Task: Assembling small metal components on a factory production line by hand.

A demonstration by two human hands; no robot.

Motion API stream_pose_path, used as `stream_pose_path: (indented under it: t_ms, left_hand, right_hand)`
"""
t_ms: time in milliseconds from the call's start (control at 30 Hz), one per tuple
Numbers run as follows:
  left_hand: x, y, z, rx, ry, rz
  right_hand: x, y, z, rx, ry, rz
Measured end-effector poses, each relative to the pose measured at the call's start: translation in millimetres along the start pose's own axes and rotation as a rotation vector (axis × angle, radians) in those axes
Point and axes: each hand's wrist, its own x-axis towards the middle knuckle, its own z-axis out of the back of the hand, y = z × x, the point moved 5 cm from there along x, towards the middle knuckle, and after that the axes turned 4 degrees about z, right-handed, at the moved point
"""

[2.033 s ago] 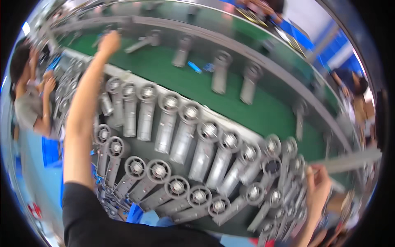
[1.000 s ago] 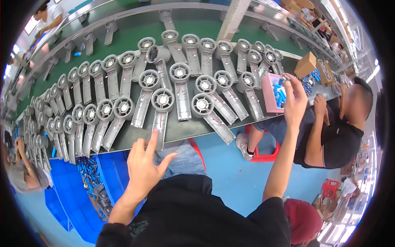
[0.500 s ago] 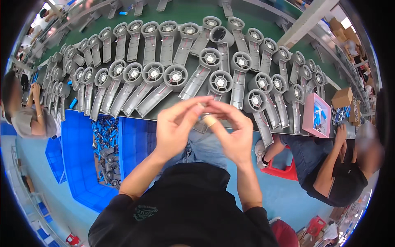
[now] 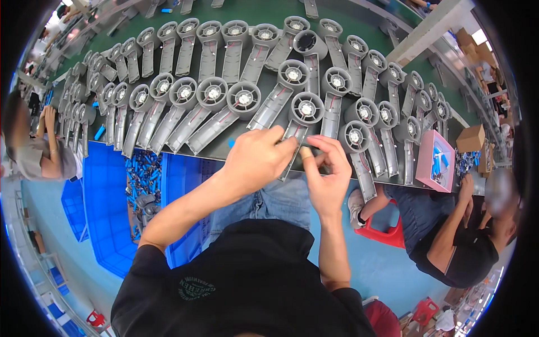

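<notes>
- The grey fan housing (image 4: pixel 299 126) in hand lies at the near edge of the green bench (image 4: pixel 264 11), its round motor head pointing away from the person and its long handle running back toward the body, tilted slightly to the person's left.
- The left hand (image 4: pixel 259 159) is curled over the near end of that handle, fingers closed down on it; whether it truly pinches the handle or only presses on it I cannot tell, as the knuckles hide the contact.
- The right hand (image 4: pixel 327 174) sits just beside, to the right of the handle end, fingers half bent, with a taped fingertip (image 4: pixel 305 152) touching the handle's edge; it seems to hold nothing of its own.
- Both hands meet at the same spot; the left covers more of the part.
- Similar housings lie in two fanned rows across the bench: roughly thirty in view, though the rim blurs the count.
- One pink tray (image 4: pixel 428 163) rests at the right of the bench, with small blue pieces in it.
- One blue bin (image 4: pixel 106 191) stands below the bench at left, and blue cylindrical cells (image 4: pixel 143 168) are heaped beside it.
- Two other people sit nearby, one at each side; one red stool (image 4: pixel 382 233) stands at right.
</notes>
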Motion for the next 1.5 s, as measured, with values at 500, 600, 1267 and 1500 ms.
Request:
stream_pose_path:
  t_ms: [500, 600, 1267, 1500]
  left_hand:
    - [-14, 26, 1, -0.984, -0.086, 0.671]
    - [-13, 23, 2, -0.865, -0.155, 0.616]
    - [-16, 21, -3, -0.622, -0.230, 0.508]
    - [-13, 22, 1, -0.597, -0.142, 0.389]
  right_hand:
    - [11, -5, -27, -0.179, -0.161, 0.306]
    - [12, -6, -26, -0.176, -0.173, 0.245]
    - [14, -3, -29, -0.124, -0.120, 0.234]
    - [17, -1, -26, -0.134, -0.049, 0.246]
